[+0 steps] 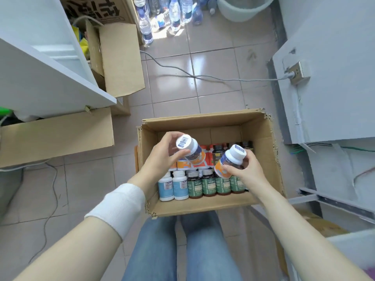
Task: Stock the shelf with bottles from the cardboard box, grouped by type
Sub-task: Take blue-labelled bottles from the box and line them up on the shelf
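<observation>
An open cardboard box (261,147) sits on the floor in front of my knees. Inside stand two blue-labelled white bottles (172,186), several green-labelled dark bottles (209,186), and orange-labelled and dark bottles further back (218,153). My left hand (162,159) holds an orange-labelled bottle with a white cap (188,148) above the box. My right hand (245,171) grips a second orange-labelled white-capped bottle (230,161), tilted, also above the box. The white shelf (50,78) stands at the left.
Other cardboard boxes (119,57) sit at the left by the shelf. A grey cable (182,72) crosses the tiled floor to a wall socket (298,73). Water bottles (174,15) and a white bucket (241,11) stand at the far end. Grey metal frame at right.
</observation>
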A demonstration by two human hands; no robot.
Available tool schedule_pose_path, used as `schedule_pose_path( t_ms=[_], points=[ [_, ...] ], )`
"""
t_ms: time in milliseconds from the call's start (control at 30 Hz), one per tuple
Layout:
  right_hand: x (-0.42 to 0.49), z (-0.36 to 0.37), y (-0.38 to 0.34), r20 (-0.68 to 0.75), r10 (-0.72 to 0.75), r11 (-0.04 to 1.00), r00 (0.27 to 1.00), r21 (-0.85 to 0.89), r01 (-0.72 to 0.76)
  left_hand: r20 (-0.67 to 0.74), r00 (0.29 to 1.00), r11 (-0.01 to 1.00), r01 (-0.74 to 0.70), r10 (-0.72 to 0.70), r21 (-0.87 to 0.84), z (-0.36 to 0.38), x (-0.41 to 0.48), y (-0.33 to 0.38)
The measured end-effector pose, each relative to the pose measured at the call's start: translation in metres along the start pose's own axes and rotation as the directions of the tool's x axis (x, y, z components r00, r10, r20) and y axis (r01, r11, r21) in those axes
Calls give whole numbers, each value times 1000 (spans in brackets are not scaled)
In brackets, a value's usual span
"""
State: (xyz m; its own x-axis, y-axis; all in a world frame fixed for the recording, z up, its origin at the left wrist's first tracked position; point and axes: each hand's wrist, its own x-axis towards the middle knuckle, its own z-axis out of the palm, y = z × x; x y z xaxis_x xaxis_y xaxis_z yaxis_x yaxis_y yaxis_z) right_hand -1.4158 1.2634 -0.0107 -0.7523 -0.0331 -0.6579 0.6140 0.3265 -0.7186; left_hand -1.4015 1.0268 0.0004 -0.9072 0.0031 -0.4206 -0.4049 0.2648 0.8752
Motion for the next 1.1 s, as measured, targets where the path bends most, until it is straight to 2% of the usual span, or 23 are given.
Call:
schedule_pose_path(
  t_ms=[167, 267, 367, 467, 600, 700, 933, 1100],
  points=[
    [-98, -3, -13, -99, 12, 935, 995, 355, 24, -23, 999, 989, -51, 48, -141, -9, -55, 56],
    [-164, 10, -16, -142, 53, 794, 988, 606, 45, 67, 997, 980, -27, 41, -198, -7, -93, 82],
    [-224, 27, -16, -166, 63, 683, 984, 726, 79, 161, 984, 968, -30, 72, -249, -4, -134, 108],
    [-281, 38, -19, -255, 79, 573, 964, 803, 165, 253, 962, 952, -21, 103, -307, -3, -180, 143],
    [-361, 38, -25, -308, 58, 520, 950, 821, 235, 389, 912, 934, 17, 131, -356, 6, -240, 185],
    [-422, 29, -21, -339, 21, 502, 940, 817, 283, 503, 839, 917, 11, 209, -400, 24, -287, 215],
    [-568, -13, 10, -460, -86, 386, 884, 802, 456, 659, 646, 906, -126, 384, -405, 92, -411, 285],
    [-678, -61, 56, -597, -127, 432, 792, 685, 586, 697, 523, 869, -236, 491, -435, 172, -511, 316]
  ],
)
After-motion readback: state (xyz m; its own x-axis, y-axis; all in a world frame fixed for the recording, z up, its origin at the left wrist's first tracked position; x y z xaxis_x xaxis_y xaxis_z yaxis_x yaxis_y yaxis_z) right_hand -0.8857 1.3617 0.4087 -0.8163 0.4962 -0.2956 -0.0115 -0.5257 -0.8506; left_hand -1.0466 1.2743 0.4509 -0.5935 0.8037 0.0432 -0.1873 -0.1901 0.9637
